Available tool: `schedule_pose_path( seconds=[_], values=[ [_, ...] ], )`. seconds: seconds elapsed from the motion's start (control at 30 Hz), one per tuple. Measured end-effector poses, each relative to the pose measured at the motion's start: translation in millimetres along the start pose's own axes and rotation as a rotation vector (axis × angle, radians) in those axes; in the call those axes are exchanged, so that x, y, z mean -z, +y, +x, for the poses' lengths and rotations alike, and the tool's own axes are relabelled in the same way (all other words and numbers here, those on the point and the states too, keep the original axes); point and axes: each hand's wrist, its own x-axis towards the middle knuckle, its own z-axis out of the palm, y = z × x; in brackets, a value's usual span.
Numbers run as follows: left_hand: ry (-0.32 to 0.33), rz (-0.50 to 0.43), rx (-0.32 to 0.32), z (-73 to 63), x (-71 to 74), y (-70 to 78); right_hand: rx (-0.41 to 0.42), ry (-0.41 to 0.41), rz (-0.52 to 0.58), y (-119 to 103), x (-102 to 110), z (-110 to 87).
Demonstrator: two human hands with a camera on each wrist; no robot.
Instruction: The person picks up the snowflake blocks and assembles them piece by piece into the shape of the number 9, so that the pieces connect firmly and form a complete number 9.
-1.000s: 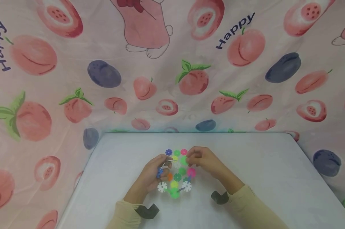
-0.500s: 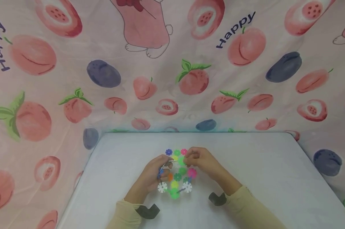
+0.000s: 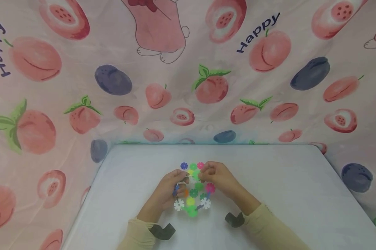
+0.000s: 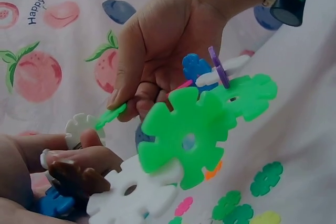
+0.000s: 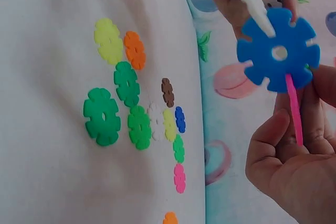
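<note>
Green snowflake disc (image 4: 109,117) is pinched by right hand (image 3: 217,172); just beside its fingertips (image 4: 115,97), white snowflake disc (image 4: 80,124) is gripped by left hand (image 3: 170,186).

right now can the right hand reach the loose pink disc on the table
Probably yes: the pink disc lies uncovered near the right hand, though that hand pinches a green disc it would likely have to release first.

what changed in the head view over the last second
The right hand moved left, bringing the green disc it pinches closer to the left hand. Nothing was visibly picked up or let go. The left hand still grips the chain, and the loose discs stayed put on the table.
</note>
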Motion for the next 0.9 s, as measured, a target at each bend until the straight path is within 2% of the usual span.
schedule_pose_path(
  seconds=[0.2,0.37,0.57,0.73,0.9],
  values=[
    [-0.028,-0.026,-0.033,-1.2,-2.1,0.9,0.000,0.025,0.013,-1.4,-3.4,-0.2],
    [-0.002,-0.013,-0.042,-1.1,-3.6,1.4,0.018,0.020,0.013,-1.9,-3.4,0.8],
    [0.002,-0.005,-0.035,-1.4,-3.4,0.3,0.044,-0.006,0.021,0.2,-1.2,2.6],
    [0.009,-0.013,-0.006,-1.1,-4.3,-1.2,0.062,-0.033,0.007,1.9,1.7,3.6],
    [-0.012,-0.002,0.014,1.6,-6.6,-1.7,0.092,-0.058,-0.003,4.6,4.7,2.8]
  ],
)
